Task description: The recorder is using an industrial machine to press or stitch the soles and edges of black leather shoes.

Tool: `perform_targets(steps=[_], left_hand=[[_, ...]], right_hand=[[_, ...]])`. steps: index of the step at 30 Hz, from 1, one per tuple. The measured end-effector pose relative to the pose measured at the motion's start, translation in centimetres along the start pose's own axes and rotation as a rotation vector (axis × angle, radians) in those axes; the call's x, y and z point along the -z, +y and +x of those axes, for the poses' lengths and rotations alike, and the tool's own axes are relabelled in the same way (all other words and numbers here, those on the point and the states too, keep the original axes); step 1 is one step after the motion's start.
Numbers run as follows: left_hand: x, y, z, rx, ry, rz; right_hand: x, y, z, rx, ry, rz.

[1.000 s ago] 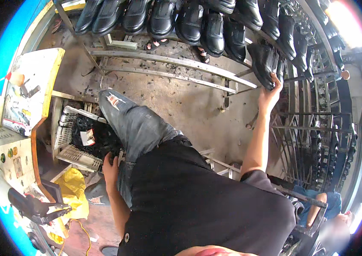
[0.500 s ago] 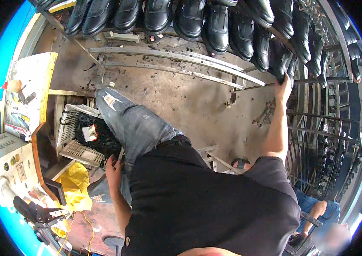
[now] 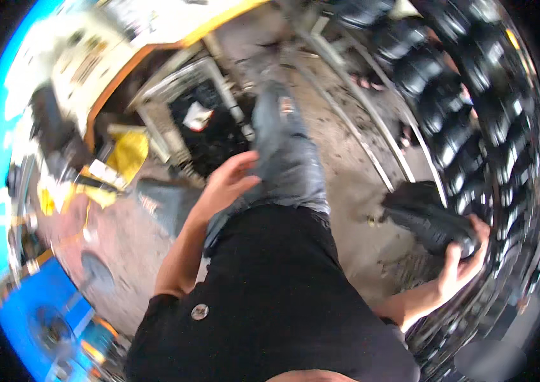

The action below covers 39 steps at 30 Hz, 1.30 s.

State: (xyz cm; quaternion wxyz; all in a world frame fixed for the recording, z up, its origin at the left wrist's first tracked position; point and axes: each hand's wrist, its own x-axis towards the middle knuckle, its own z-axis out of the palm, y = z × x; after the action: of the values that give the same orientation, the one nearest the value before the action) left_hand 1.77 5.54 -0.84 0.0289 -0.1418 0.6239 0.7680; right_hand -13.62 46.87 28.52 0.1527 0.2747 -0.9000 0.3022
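A black shoe (image 3: 426,216) is in my right hand (image 3: 467,258), which grips it round one end, out to the right of my body. The shoe is tilted, and its other end points up and left. My left hand (image 3: 228,184) hangs above my thigh with its fingers apart and nothing in it. Close by that hand is a grey crate (image 3: 155,130) holding dark scraps and a small white and red piece (image 3: 198,117). Motion blurs much of the picture.
Rows of black shoes (image 3: 432,83) line a metal rack along the right. Rack rails (image 3: 359,83) cross the floor ahead. A workbench with a yellow edge (image 3: 219,19) stands front left, a yellow bag (image 3: 128,156) below it. A blue machine (image 3: 47,312) sits at lower left.
My view has turned to the left. The right hand has taken a shoe off the rack and brought it nearer. My left hand has lifted from beside the crate.
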Motion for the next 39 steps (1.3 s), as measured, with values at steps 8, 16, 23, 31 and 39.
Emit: perform_targets(steps=[8,16,23,31,39], left_hand=[[3.1,6.5,-7.1,-0.426,0.349,-0.646],[2.8,10.4,-10.8,-0.557,0.69,-0.217],[2.3,8.0,-10.8,-0.633,0.805,-0.339],[4.8,5.7,-14.4,-0.591,1.045,-0.467],[7.8,5.2,-18.4,-0.523,1.128,-0.545]], right_hand=[[-28.6,-1.6,3.1,-0.355,-0.359,1.422],[-36.1,-1.8,8.1,-0.376,-0.787,1.589],[-33.4,-5.4,12.3,-0.13,-0.728,1.36],[-33.8,-12.3,11.7,0.054,-0.89,1.21],[-36.9,-17.3,7.7,0.1,-0.999,1.386]])
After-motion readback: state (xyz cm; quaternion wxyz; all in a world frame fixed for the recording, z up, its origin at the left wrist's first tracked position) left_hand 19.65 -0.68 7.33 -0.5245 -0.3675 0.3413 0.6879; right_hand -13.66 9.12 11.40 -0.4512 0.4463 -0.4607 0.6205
